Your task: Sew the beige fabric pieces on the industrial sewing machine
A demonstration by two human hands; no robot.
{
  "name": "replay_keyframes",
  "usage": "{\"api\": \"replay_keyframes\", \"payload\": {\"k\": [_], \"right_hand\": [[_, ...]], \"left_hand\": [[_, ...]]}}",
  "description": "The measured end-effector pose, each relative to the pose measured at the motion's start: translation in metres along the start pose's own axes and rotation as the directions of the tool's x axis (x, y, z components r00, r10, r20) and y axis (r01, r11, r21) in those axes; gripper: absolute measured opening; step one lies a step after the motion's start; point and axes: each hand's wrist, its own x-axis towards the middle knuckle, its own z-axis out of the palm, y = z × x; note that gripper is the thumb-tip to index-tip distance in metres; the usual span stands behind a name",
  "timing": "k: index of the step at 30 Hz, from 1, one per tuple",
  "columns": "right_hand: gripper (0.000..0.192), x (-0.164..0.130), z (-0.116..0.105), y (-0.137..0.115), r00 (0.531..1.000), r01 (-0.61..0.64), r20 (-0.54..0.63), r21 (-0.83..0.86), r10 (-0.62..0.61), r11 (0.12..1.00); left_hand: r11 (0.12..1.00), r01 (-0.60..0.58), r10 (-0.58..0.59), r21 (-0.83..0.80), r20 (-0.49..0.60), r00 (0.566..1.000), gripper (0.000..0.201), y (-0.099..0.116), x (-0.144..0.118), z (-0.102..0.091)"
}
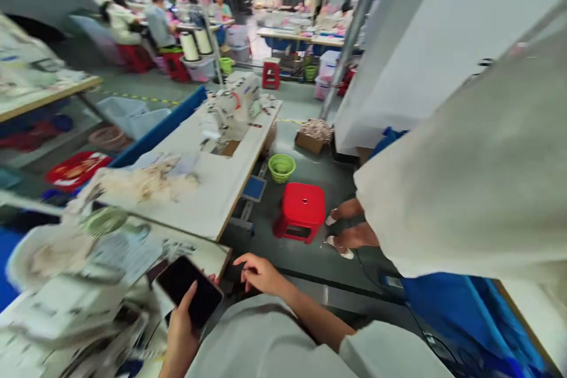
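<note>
left hand (181, 325) fingers grip a flat glossy black phone (189, 290); right hand (259, 273) fingers curl on a dark object (234, 273).

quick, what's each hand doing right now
Left hand: closed around a dark phone.
Right hand: fingers curled on something dark at the table edge; grip cannot be told.

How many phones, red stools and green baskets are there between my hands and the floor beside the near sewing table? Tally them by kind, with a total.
Phone: 1, held in the left hand
Red stool: 1
Green basket: 1
Total: 3
</note>
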Motion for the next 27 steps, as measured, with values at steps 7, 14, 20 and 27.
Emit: {"api": "replay_keyframes", "payload": {"k": [7, 14, 20, 27], "right_hand": [[0.042, 0.012, 0.036, -0.044, 0.976, 0.168, 0.121, 0.104, -0.18, 0.98], [0.044, 0.026, 0.07, -0.055, 0.962, 0.274, 0.033, -0.054, -0.273, 0.96], [0.05, 0.032, 0.069, -0.047, 0.975, 0.213, 0.049, 0.059, -0.216, 0.975], [0.051, 0.04, 0.068, -0.034, 0.982, 0.064, 0.167, 0.123, -0.084, 0.99]], "left_hand": [[0.868, -0.072, 0.145, -0.49, 0.111, 0.983, 0.043, 0.049, 0.023, -0.033], [0.753, -0.128, 0.339, -0.646, 0.215, 0.916, 0.043, 0.079, 0.03, -0.038], [0.683, -0.059, 0.3, -0.728, 0.205, 0.932, 0.043, 0.078, 0.039, -0.032], [0.693, -0.051, 0.227, -0.719, 0.15, 0.962, 0.044, 0.072, 0.048, -0.016]]}}
